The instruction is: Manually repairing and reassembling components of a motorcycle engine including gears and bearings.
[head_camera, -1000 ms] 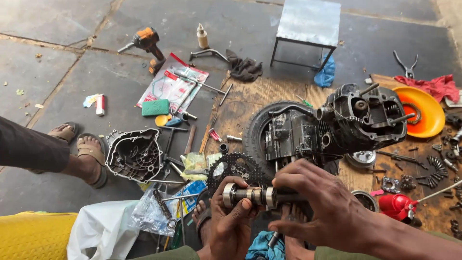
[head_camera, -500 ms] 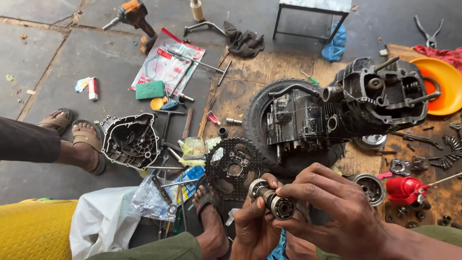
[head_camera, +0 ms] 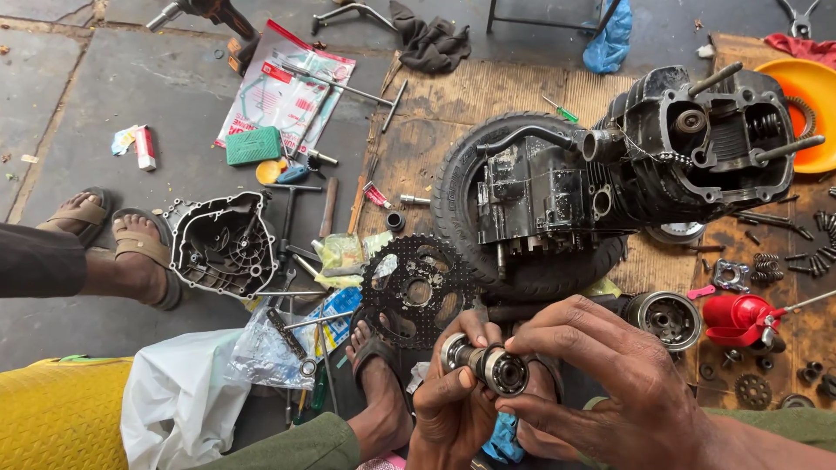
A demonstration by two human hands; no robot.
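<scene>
Both hands low in the middle of the view, closed together on one short steel shaft (head_camera: 481, 364). Left hand (head_camera: 453, 405) wrapped under and around the shaft's far end, thumb and fingers curled tight. Right hand (head_camera: 610, 383) reaching in from the right, fingertips pinched on the near end beside the bearing (head_camera: 505, 372). Shaft held in the air above the lap, long axis running from upper left to lower right, bearing end tilted toward the camera so that its round face showed. Blue rag (head_camera: 503, 439) just beneath the hands.

Just beyond the knuckles, a black sprocket (head_camera: 416, 287) lying flat, a bare foot (head_camera: 376, 383) in a sandal beside it. Behind that, a tyre (head_camera: 488, 252) laid on a wooden board (head_camera: 470, 96), with a dark engine (head_camera: 627, 165) resting across it, its studs pointing up and right. To the right of the hands, a round hub (head_camera: 669, 318) and a red oil can (head_camera: 736, 318); small springs and gears scattered past them. Orange bowl (head_camera: 805, 96) at the far right edge.

To the left, on the floor (head_camera: 87, 96), a black engine cover (head_camera: 222, 244), open side up, among loose tools. Another person's sandalled feet (head_camera: 122, 244) near the cover. White bag (head_camera: 178, 400) and yellow cloth (head_camera: 57, 418) at lower left. Green box (head_camera: 254, 145) and gasket packet (head_camera: 283, 87) farther back.
</scene>
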